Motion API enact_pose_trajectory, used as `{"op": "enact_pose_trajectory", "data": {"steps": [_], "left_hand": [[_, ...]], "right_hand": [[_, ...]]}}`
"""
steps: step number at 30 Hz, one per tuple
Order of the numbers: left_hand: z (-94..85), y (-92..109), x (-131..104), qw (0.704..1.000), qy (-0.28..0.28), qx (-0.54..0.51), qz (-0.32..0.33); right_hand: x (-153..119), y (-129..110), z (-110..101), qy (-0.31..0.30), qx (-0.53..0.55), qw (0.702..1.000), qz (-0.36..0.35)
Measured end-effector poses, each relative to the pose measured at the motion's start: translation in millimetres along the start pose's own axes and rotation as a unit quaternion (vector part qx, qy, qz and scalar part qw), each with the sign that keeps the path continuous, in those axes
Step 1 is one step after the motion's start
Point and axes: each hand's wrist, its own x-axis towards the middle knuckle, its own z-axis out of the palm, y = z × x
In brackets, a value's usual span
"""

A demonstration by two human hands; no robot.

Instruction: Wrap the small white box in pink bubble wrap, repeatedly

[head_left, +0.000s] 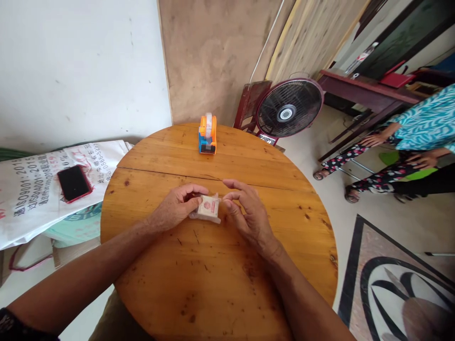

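Observation:
A small, pale block-shaped packet (208, 206) with red print sits in loose clear plastic wrapping, low over the middle of the round wooden table (199, 284). My left hand (177, 203) grips its left side, thumb on top and the other fingers behind. At the packet's right edge is my right hand (249, 213), its thumb and forefinger pinched together close to the wrapping's corner. Whether a bit of plastic is between those fingertips, I cannot tell. The right hand's other fingers are loosely bent.
An orange and blue tape dispenser (207, 135) stands at the table's far edge. Behind it to the right are a fan (289, 108) and a chair. A phone (74, 183) lies on white sacks (31, 189) at left. Another person (423, 123) sits at far right.

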Motion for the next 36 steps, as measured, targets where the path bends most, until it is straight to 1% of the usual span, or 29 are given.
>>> {"op": "enact_pose_trajectory", "data": {"steps": [3,7,12,14,20,25,29,36], "left_hand": [[-0.2,-0.1,0.2,1.0,-0.002,-0.001,0.004],[-0.9,0.3,0.3,1.0,-0.012,0.005,0.019],[-0.7,1.8,-0.2,0.999,-0.018,0.009,0.026],[-0.8,1.1,-0.1,0.999,-0.017,0.018,0.028],[-1.9,-2.1,1.1,0.998,-0.018,0.049,0.038],[-2.1,-1.5,1.4,0.998,-0.021,0.043,0.042],[-2.2,-0.6,1.7,0.998,-0.028,0.028,0.044],[-1.4,0.0,0.3,0.999,-0.025,0.031,0.034]], "right_hand": [[-0.3,0.7,0.1,-0.018,-0.006,0.999,-0.032],[-2.2,-2.2,8.7,-0.036,-0.024,0.997,-0.07],[-3.4,-4.2,15.0,-0.029,-0.043,0.997,-0.062],[-3.2,-3.8,16.4,-0.017,-0.044,0.997,-0.061],[-1.7,-1.4,18.9,0.026,-0.056,0.994,-0.088],[-2.6,-2.1,13.9,0.01,-0.029,0.995,-0.091],[-3.4,-4.3,11.6,-0.009,-0.052,0.992,-0.115],[-2.0,-8.1,13.8,0.004,-0.074,0.991,-0.114]]}}
